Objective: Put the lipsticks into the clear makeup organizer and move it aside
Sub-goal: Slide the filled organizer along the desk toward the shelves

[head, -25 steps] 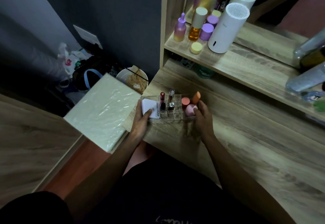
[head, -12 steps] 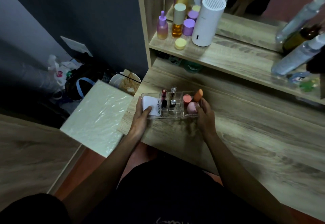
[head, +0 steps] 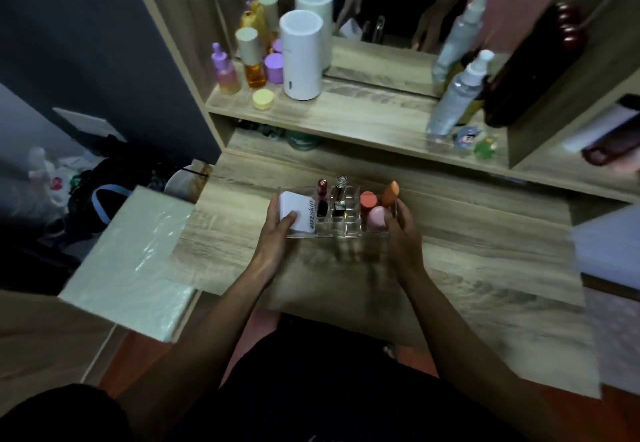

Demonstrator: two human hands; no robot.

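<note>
The clear makeup organizer [head: 351,226] sits on the wooden desk [head: 467,261], near its middle. Two lipsticks stand upright in its small slots: a dark red lipstick [head: 322,195] and a silver-capped lipstick [head: 340,195]. A white compact [head: 298,213] fills its left compartment. Orange and pink sponges [head: 377,206] fill the right one. My left hand [head: 277,233] grips the organizer's left end, thumb on the compact. My right hand [head: 403,230] grips its right end.
A shelf [head: 346,115] behind the desk carries bottles, a white cylinder [head: 300,57] and spray bottles [head: 453,95] before a mirror. A pale plastic-wrapped box [head: 128,261] juts at the desk's left edge. A bin [head: 187,181] and bags sit on the floor at left.
The view has swung to the right, so the desk and shelf sit more centrally. Both hands keep hold of the organizer, which seems shifted a little rightwards from the desk's left edge.
</note>
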